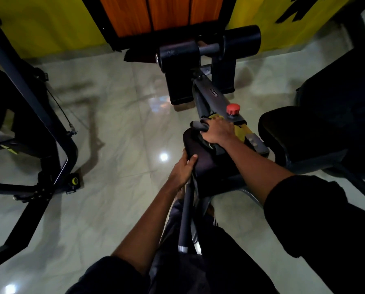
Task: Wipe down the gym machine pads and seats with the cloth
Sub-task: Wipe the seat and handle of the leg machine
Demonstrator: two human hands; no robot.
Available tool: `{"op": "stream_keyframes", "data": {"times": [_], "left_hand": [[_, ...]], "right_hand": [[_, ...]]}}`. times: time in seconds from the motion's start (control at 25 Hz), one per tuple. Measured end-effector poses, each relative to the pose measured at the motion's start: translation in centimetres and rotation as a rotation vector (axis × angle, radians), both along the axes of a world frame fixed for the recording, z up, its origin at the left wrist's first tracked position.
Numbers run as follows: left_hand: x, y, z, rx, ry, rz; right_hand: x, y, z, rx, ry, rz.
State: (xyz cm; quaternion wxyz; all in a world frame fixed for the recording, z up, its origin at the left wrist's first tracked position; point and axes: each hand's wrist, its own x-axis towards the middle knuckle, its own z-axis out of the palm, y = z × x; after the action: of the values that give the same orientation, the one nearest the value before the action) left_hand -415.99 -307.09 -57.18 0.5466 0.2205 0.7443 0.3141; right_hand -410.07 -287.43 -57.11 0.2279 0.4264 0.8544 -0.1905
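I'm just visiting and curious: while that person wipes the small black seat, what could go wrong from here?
1. The right hand works the cloth close to the red knob and metal frame, so knuckles might knock them.
2. The left hand grips only the edge of the seat pad and might slip off.
3. The glossy floor could be slippery for someone leaning over.

I see a dim, slightly soft picture. Two white glare spots sit on the glossy floor tiles (118,115), one near centre, one at 7 o'clock. Blurred shadows of the machine frame (29,90) smear over the tiles toward 9 o'clock. The black seat (304,134) at 3 o'clock sinks into near-solid dark, detail lost. Straight lines bow toward the edges, and the yellow wall (50,24) at 11 o'clock looks smeared.
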Motion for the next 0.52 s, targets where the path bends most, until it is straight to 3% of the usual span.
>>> {"op": "stream_keyframes", "data": {"times": [0.36,0.52], "left_hand": [[-1.5,1.1,-0.5,0.054,-0.101,0.047],[-2.9,2.7,-0.5,0.047,-0.112,-0.044]], "right_hand": [[-0.9,-0.3,-1.3,-0.035,0.036,0.083],[-0.9,2.9,-2.4,-0.046,-0.015,-0.038]]}}
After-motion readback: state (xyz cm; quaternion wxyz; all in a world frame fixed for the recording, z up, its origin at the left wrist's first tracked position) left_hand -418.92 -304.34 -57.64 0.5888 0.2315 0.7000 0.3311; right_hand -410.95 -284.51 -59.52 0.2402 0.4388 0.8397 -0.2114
